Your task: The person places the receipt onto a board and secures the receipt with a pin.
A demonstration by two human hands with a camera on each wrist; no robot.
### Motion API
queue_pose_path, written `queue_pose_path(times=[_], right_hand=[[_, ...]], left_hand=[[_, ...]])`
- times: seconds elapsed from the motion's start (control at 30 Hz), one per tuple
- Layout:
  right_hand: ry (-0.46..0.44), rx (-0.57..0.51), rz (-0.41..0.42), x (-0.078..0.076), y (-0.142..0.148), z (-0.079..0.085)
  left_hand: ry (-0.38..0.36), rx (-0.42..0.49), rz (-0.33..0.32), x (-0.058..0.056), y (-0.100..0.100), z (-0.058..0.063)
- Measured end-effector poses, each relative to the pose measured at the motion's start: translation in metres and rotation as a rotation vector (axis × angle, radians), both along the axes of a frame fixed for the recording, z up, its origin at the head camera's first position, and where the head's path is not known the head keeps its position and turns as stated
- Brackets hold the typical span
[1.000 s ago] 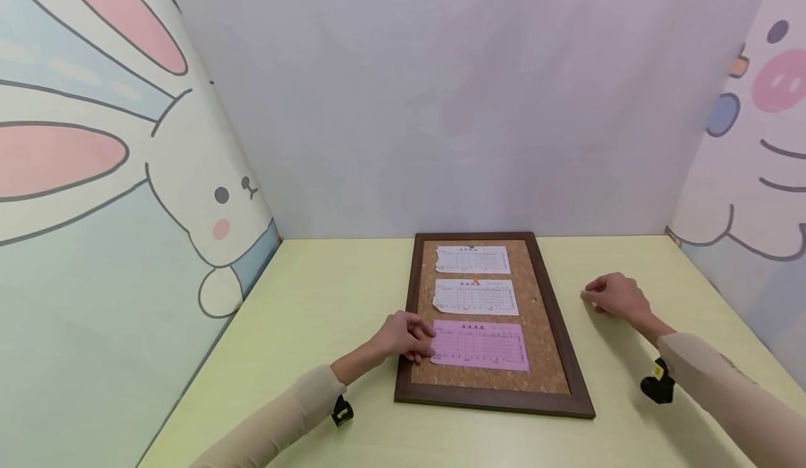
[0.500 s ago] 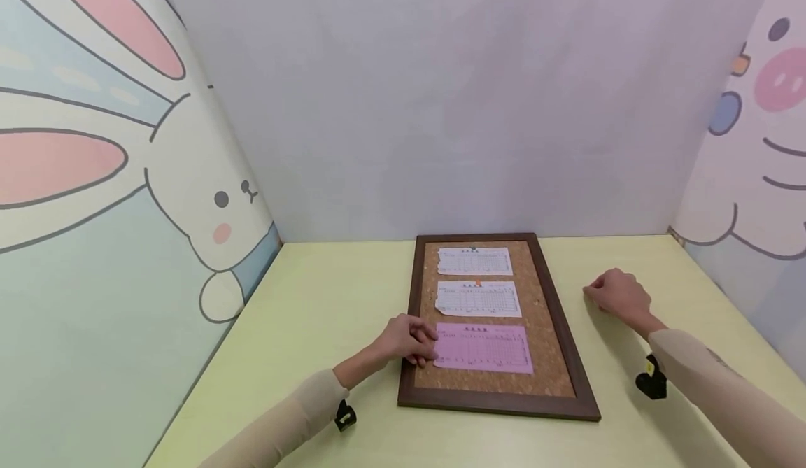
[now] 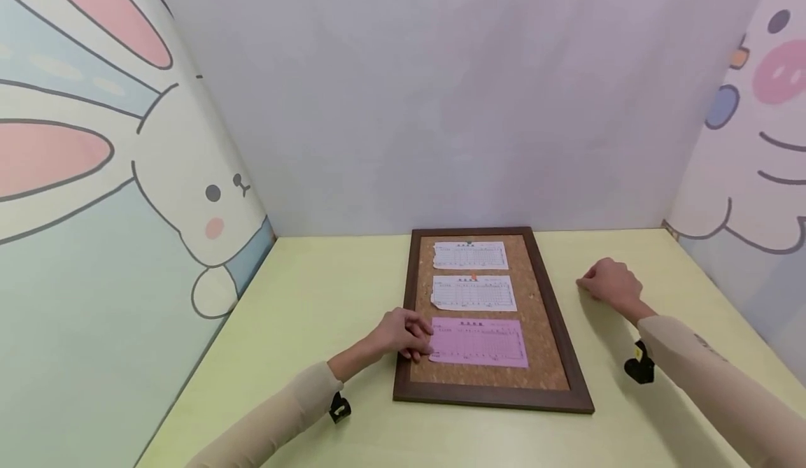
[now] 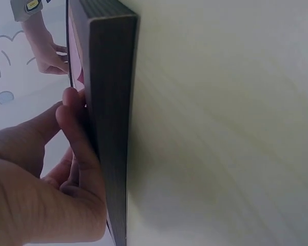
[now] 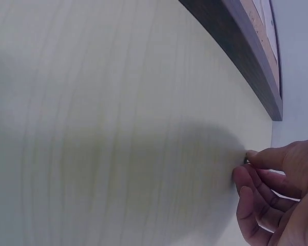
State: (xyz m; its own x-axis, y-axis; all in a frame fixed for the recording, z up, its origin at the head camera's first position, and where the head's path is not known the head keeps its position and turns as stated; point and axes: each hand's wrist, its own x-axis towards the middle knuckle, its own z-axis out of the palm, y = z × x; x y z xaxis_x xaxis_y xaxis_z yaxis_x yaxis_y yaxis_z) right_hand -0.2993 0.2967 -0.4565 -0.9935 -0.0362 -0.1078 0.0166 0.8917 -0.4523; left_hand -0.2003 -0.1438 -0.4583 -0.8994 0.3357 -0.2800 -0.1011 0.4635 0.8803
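A dark-framed cork board [image 3: 491, 398] lies flat on the yellow-green table. Two white printed sheets [image 3: 471, 255] [image 3: 474, 293] are on it, each with a small pin at its top edge. A pink sheet [image 3: 481, 342] lies nearest me. My left hand [image 3: 408, 336] rests over the board's left frame, fingertips pressing the pink sheet's left edge. In the left wrist view the fingers [image 4: 74, 138] lie against the frame [image 4: 110, 128]. My right hand [image 3: 606, 282] sits on the table right of the board, fingers curled. Thumb and forefinger [image 5: 249, 163] pinch a tiny dark thing, seemingly a small pin.
Cartoon-printed walls close in the table on the left [image 3: 126, 209] and right [image 3: 749, 174], and a plain wall [image 3: 441, 104] stands behind. Bare tabletop [image 3: 315, 300] stretches left of the board. The board's frame [image 5: 236, 36] lies left of the right hand.
The right hand's fingers have drawn in closer to a fist on the table. The left hand stays on the pink sheet's edge. The view has shifted slightly.
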Motion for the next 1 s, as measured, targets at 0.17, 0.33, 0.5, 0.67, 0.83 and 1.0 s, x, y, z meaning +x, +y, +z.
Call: queue_pose_path(times=[0.17, 0.33, 0.5, 0.67, 0.83, 1.0], right_hand=[[0.005, -0.047, 0.051, 0.006, -0.008, 0.006], [0.023, -0.14, 0.154, 0.019, -0.03, 0.015], [0.009, -0.21, 0.217, 0.033, -0.057, 0.021], [-0.061, -0.275, 0.244, 0.045, -0.08, 0.024], [-0.116, -0.313, 0.282, 0.06, -0.1, 0.025], [-0.119, -0.345, 0.392, 0.071, -0.117, 0.025]], left_hand=[[-0.007, -0.004, -0.007, 0.0, -0.002, 0.0], [0.003, 0.0, -0.007, 0.0, -0.002, 0.0], [0.01, -0.013, -0.008, -0.001, -0.001, 0.001], [0.011, -0.014, -0.008, -0.001, 0.0, 0.001], [0.01, -0.011, -0.011, -0.001, 0.0, 0.001], [0.005, -0.015, -0.008, -0.001, -0.001, 0.003]])
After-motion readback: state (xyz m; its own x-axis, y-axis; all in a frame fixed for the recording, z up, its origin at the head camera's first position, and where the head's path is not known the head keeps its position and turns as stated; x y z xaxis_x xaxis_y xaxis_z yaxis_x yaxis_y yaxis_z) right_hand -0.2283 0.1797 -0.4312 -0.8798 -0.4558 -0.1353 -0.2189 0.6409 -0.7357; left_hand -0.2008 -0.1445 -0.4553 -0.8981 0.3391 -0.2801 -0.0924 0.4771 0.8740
